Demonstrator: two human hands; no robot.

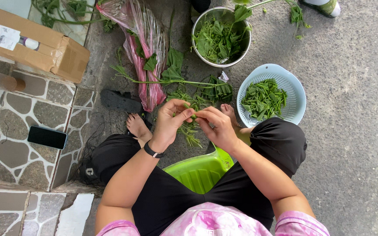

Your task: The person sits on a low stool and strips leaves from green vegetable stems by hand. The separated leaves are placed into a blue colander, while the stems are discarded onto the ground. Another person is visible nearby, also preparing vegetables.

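One cardboard box [31, 41] and one black phone [47, 137] lie at far left on the stone paving. The left hand [169, 122] and right hand [215, 126] meet at centre, fingertips of both pinched on one green stem [190, 111] above the loose greens. Further right: one metal bowl [221, 37] and one pale blue colander [271, 95], each holding leaves.

from my feed: a pink-and-white tie-dye top [211, 220] with short sleeves, black trousers [281, 144] over both knees. there's a black band [153, 151] around the left wrist. feet are bare [137, 126], no shoes on. the right wrist has nothing on it, and i see no rings from here.
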